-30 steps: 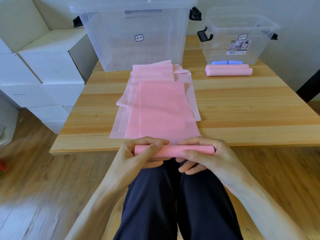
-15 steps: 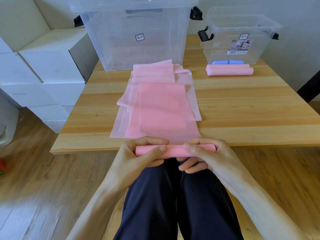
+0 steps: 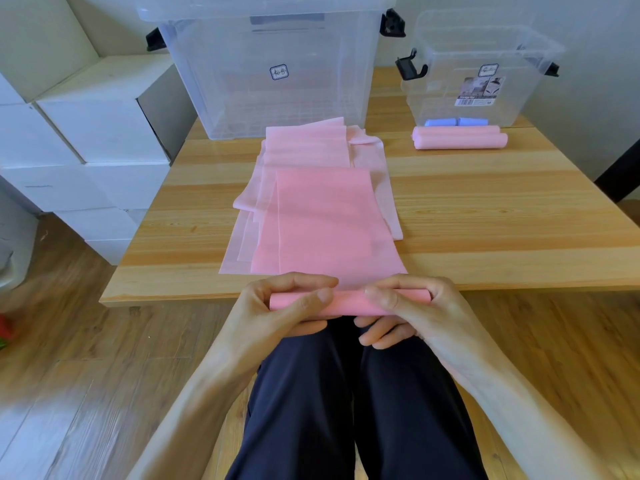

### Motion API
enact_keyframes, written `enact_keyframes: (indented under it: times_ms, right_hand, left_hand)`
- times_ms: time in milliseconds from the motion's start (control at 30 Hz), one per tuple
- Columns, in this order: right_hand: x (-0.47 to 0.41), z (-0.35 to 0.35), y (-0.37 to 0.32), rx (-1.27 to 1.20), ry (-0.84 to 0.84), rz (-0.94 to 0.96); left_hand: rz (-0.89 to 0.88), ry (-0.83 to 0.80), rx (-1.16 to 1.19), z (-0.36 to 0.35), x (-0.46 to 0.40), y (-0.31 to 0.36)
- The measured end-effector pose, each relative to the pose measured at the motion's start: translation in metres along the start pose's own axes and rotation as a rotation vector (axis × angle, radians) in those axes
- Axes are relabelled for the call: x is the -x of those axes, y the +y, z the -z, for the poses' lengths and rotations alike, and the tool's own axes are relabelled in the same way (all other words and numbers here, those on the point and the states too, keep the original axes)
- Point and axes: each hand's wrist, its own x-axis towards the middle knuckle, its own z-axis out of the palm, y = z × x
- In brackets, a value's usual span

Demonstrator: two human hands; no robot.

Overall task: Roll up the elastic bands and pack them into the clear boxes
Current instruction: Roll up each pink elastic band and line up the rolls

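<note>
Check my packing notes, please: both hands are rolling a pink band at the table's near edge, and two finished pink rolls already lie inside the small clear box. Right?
Not quite. The two finished pink rolls lie on the table, just in front of the small clear box, not inside it. The head view shows this. The left hand and right hand are indeed rolling a pink band at the near edge.

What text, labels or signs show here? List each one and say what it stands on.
Nothing reads clearly enough to quote.
large clear box: small square logo sticker, its mark too blurred to read.
small clear box: like logo sticker, unreadable.
small clear box: product label with pictures and a barcode, its print too small to read.
Bands, table and white boxes: no text seen.
</note>
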Motion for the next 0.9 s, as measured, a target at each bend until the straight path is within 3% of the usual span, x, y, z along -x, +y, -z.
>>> enact_keyframes:
  times_ms: [900]
  right_hand:
    - [-0.0012, -0.0005, -0.0013, 0.001, 0.007, 0.028]
  left_hand:
    - [-0.038, -0.013, 0.033, 0.0015, -0.0001, -0.0027]
